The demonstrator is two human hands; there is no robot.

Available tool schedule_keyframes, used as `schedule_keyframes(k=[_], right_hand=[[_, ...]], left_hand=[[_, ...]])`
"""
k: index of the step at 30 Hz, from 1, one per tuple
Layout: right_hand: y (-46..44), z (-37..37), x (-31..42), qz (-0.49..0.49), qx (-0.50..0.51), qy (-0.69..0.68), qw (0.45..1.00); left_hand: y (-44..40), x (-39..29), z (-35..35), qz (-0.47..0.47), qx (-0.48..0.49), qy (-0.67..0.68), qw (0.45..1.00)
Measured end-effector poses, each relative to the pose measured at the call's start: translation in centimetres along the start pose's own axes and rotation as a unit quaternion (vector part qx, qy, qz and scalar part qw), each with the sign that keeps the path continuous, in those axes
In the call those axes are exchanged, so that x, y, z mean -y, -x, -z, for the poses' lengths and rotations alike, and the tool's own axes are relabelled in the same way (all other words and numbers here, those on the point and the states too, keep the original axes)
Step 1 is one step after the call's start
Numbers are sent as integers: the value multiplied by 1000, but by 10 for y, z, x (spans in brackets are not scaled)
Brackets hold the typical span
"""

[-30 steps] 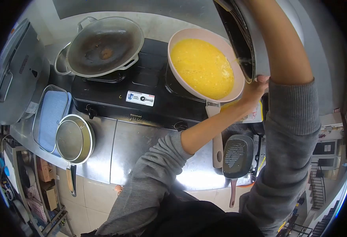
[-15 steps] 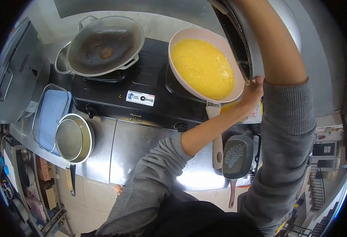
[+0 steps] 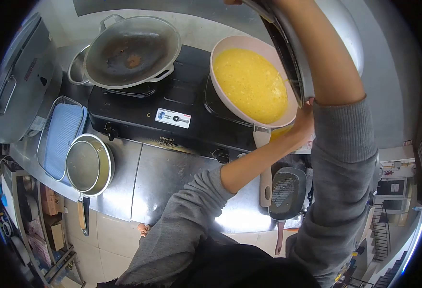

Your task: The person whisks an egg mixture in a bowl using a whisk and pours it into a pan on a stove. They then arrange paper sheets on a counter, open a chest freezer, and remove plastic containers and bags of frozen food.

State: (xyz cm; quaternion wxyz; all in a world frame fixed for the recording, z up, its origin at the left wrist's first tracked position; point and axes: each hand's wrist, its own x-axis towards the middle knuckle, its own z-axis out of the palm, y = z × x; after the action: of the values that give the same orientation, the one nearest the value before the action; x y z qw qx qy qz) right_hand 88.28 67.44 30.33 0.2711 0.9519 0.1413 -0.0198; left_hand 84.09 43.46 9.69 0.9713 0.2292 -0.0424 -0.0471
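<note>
A large silver metal vessel [image 3: 348, 43] with a dark inside is tipped on its side at the upper right. Its rim hangs over the right edge of a pink frying pan [image 3: 219, 91]. Yellow liquid [image 3: 252, 86], bubbly on top, fills much of that pan. My left hand [image 3: 305, 119] is closed at the vessel's lower rim, its fingers partly hidden behind my right sleeve. Reaching up across the vessel, my right arm ends at the top edge; only a sliver of my right hand [image 3: 233, 2] shows, and its grip is cut off.
The pink pan sits on the right burner of a black gas stove [image 3: 182, 137]; a grey wok [image 3: 165, 45] occupies the left one. A grill pan [image 3: 290, 211] lies on the counter's right. Leftward are a strainer over a bowl [image 3: 90, 165], a blue tray [image 3: 60, 139] and a grey cooker [image 3: 26, 91].
The view has shifted slightly. The vessel's rim sits a little lower against the pan, and my right forearm has moved slightly left. Both arms keep nearly the same pose.
</note>
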Motion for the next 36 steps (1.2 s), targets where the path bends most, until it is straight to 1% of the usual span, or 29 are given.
schedule_keyframes(k=[2,8,14,16,17,19,20,21,23,24,25,26,27,28,29,30,32,33,34,36], right_hand=[[-2,-2,4,-14,-11,6,1000],[-11,-7,12,6,7,26,1000],[-19,-10,15,-11,33,1,999],[-28,-11,13,-16,81,-26,996],[-29,-9,10,-14,80,-25,996],[-26,-4,1,-27,73,-30,997],[-23,-3,-7,-35,46,-51,997],[-25,-4,-16,-35,46,-51,997],[-24,-1,-29,-62,85,-133,986],[-17,0,-37,-89,34,-137,986],[-17,-1,-43,-88,34,-137,986],[-18,-3,-52,-107,39,-164,980],[-19,-5,-66,-127,43,-192,972],[-37,-14,-97,-126,42,-194,972],[-68,-29,-141,20,25,-208,978],[-85,-38,-170,166,8,-217,962],[-62,-43,-186,90,-5,-269,959],[-53,-45,-191,55,-6,-284,957],[-47,-47,-199,53,-7,-283,958],[-37,-54,-220,43,-4,-390,920]], left_hand=[[0,-1,-3,5,9,14,1000],[4,-8,-4,15,26,55,998],[13,-19,-3,24,35,88,995],[16,-24,-2,24,28,99,994],[18,-26,-1,22,19,102,994],[21,-33,1,18,-4,112,994],[23,-38,1,22,-18,118,993],[26,-43,3,38,-43,127,990],[36,-62,3,86,-65,138,985],[43,-70,0,31,-59,116,991],[49,-78,0,-24,-54,94,994],[51,-81,3,-5,-50,82,995],[52,-83,2,-6,-50,80,996],[52,-83,2,0,-49,88,995],[52,-84,3,7,-48,95,994],[53,-86,2,7,-47,93,994],[55,-93,2,23,-1,110,994],[55,-94,1,24,1,110,994],[55,-95,1,8,12,97,995],[55,-99,1,-7,23,81,996]])
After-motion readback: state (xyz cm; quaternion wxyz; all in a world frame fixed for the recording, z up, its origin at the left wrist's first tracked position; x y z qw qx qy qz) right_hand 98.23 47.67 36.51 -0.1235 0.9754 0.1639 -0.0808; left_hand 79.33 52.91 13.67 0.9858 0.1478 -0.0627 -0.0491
